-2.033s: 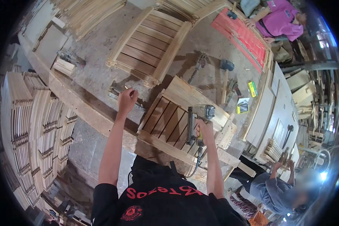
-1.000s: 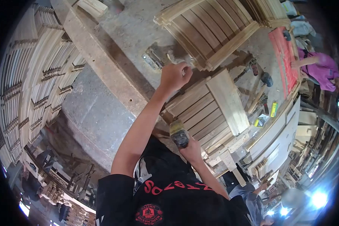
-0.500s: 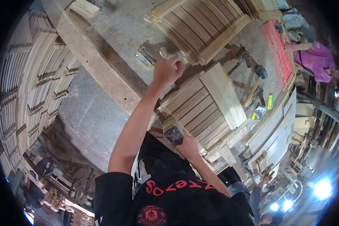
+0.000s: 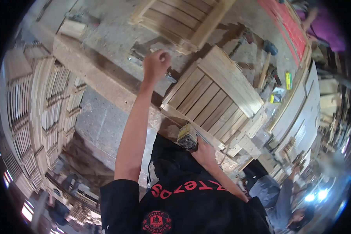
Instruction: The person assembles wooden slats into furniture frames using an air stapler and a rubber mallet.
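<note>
My left hand (image 4: pixel 156 64) is raised over the bench with its fingers curled closed; whatever is inside them, if anything, is too small to make out. My right hand (image 4: pixel 204 153) is wrapped around the handle of a mallet (image 4: pixel 187 137), whose blocky head is yellowish with a dark, worn face. That head hangs beside the near edge of a slatted wooden panel (image 4: pixel 206 102), which lies on the bench with a wide board along its far side. Beyond my left hand lies some metal hardware (image 4: pixel 134 59), partly hidden by shadow.
A second slatted panel (image 4: pixel 175 19) lies farther back. Another mallet (image 4: pixel 270 47) and yellow-labelled packs (image 4: pixel 277 95) rest to the right. Stacked wooden frames (image 4: pixel 31 109) fill the left, beyond a long beam (image 4: pixel 93 72). Co-workers, one in a purple shirt (image 4: pixel 327 29), are at the sides.
The view has shifted, so the bench and panels appear displaced. My left hand stays raised and curled, now farther left in view. The mallet is still in my right hand, beside the nearer panel.
</note>
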The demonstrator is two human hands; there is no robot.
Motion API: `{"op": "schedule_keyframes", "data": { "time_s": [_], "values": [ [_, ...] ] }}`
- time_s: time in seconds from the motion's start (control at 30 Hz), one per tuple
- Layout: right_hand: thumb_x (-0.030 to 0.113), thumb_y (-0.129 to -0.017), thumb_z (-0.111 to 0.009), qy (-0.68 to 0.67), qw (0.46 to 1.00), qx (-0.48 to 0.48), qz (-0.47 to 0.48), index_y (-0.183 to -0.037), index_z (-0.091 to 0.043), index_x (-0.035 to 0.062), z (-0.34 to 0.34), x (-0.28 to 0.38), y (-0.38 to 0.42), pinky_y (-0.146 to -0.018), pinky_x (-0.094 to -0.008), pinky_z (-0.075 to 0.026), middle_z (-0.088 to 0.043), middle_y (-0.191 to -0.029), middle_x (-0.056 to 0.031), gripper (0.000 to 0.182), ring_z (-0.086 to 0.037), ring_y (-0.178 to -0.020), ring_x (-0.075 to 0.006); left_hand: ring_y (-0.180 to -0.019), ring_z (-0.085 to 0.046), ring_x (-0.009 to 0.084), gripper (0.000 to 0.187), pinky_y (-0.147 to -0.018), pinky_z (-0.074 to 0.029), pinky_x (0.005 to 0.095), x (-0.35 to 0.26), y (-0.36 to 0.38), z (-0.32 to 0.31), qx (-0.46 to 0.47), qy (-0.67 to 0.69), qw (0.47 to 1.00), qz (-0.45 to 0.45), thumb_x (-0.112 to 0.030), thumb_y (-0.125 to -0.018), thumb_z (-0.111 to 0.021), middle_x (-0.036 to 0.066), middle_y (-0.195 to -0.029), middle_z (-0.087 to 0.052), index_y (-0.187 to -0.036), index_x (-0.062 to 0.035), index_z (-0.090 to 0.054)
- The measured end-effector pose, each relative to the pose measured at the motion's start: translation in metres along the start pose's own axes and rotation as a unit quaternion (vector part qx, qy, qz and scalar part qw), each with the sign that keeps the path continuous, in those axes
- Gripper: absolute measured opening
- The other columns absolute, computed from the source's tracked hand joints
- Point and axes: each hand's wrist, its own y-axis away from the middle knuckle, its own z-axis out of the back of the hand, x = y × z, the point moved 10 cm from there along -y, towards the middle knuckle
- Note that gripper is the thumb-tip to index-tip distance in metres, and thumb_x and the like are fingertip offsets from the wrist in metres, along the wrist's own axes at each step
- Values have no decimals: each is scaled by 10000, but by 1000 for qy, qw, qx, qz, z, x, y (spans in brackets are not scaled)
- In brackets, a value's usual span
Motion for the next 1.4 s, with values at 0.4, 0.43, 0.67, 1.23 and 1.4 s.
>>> {"op": "schedule_keyframes", "data": {
  "time_s": [0.4, 0.43, 0.67, 1.23, 1.4],
  "values": [
    [374, -738, -727, -40, 984, 95, -148, -1200, -494, 52, 4, -84, 64, -737, -501, -534, -669, -910, -243, 610, -655, -845, -431, -514, -510, 167, 265, -524, -411, 325, 18, -2, -13, 47, 16, 999, 22, -201, -902, -609, 98, -599, -580, -742, 9, -596],
    [377, -736, -729, -36, 982, 95, -162, -1207, -493, 53, 3, -98, 72, -740, -498, -535, -670, -914, -242, 618, -656, -851, -427, -512, -473, 131, 277, -519, -399, 310, 16, -2, -13, 47, 17, 999, 20, -205, -907, -601, 70, -588, -562, -738, 14, -592],
    [362, -752, -721, -43, 977, 85, -191, -1217, -483, 69, 1, -135, 100, -740, -493, -528, -677, -906, -221, 599, -658, -839, -410, -580, -482, 80, 261, -544, -398, 281, 38, -5, -15, 58, 24, 996, 59, -188, -915, -582, 37, -598, -568, -765, 21, -627],
    [300, -701, -737, -78, 961, -43, -263, -1118, -595, 64, 13, -224, 161, -656, -489, -532, -682, -789, -193, 499, -669, -758, -401, -555, -511, 125, 218, -534, -434, 303, 13, 0, -24, 136, -52, 989, -29, -219, -907, -594, 30, -638, -552, -785, -41, -624],
    [303, -714, -795, -585, 711, -144, -363, -922, -676, 10, -42, -350, 190, -492, -310, -459, -663, -705, -47, 379, -590, -546, -150, -628, -620, 255, 341, -608, -473, 357, -30, 5, -29, 630, -337, 686, -135, -395, -833, -647, 101, -655, -628, -790, -57, -653]
  ]
}}
